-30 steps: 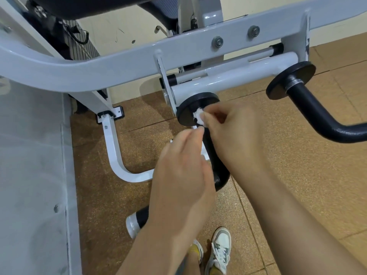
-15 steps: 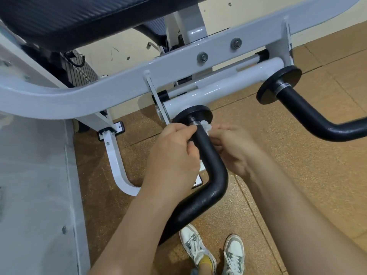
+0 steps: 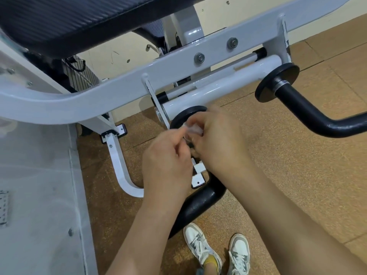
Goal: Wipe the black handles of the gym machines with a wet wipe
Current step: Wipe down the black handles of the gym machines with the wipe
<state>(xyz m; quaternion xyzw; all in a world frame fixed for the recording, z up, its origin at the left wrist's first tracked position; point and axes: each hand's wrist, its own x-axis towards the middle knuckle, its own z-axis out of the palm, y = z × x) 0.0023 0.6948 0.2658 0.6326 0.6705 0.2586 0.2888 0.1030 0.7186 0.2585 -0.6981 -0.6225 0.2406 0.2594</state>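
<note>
Two bent black handles stick out of a white machine bar. The near handle (image 3: 200,203) curves down toward my feet, and its top by the black end disc (image 3: 183,115) is hidden behind my hands. Both hands meet there, blurred. A small white wet wipe (image 3: 193,129) sits between them. My left hand (image 3: 168,155) pinches one end of it, fingers curled. My right hand (image 3: 220,139) holds the other end against the handle's top. The far handle (image 3: 309,114) at the right is untouched.
A white frame beam (image 3: 119,90) crosses above the hands, under a black padded seat (image 3: 79,22). A curved white leg (image 3: 121,165) stands to the left on the brown rubber floor (image 3: 278,175). A grey platform (image 3: 35,195) fills the left side. My sneakers (image 3: 218,253) are below.
My left hand let go of the handle's upper part and rose to the wipe. My right hand moved up and left over the handle's top. The view shifted slightly.
</note>
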